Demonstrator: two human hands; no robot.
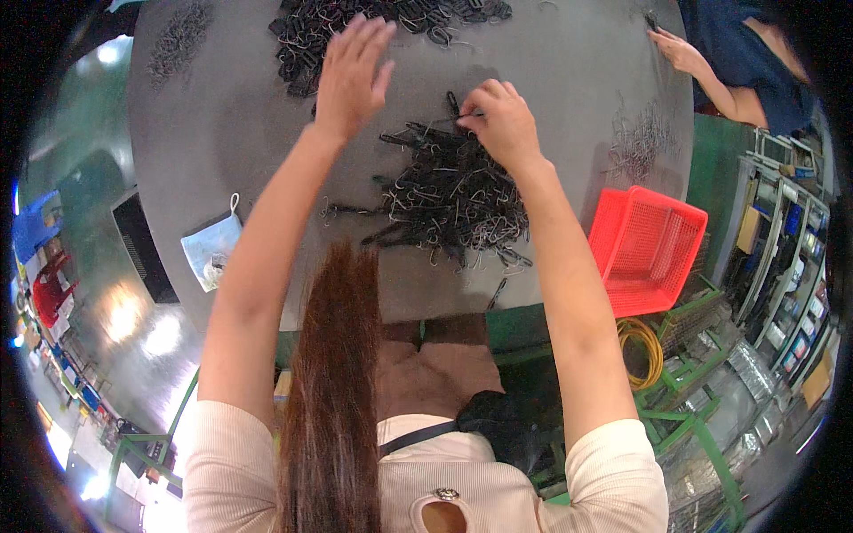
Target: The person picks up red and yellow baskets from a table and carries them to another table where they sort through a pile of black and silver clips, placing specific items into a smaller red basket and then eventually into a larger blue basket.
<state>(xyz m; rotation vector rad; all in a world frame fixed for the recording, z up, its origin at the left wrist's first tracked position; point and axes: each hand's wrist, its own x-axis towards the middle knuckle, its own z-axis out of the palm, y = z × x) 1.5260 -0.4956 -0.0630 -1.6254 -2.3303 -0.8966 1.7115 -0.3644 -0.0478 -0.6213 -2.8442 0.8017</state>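
My left hand (354, 84) reaches over the near side of a pile of black plastic pieces (302, 53) at the far side of the table. Its fingers are stretched out and nothing shows in its grasp. Closer to me lies a heap of black pieces with silver wire hooks (453, 195). At that heap's far edge my right hand (505, 124) is closed, thumb and fingertips pinching a small black piece with a loop end (453, 103). The exact kind of these pieces is too small to tell.
Loose wire hooks (641, 142) lie to the right, and more small hooks (180, 40) at the far left. A red plastic basket (653, 253) stands at the right edge, a light-blue pouch (211, 249) at the left. At the far right a co-worker's hand (680, 53) rests near the grey tabletop (551, 80).
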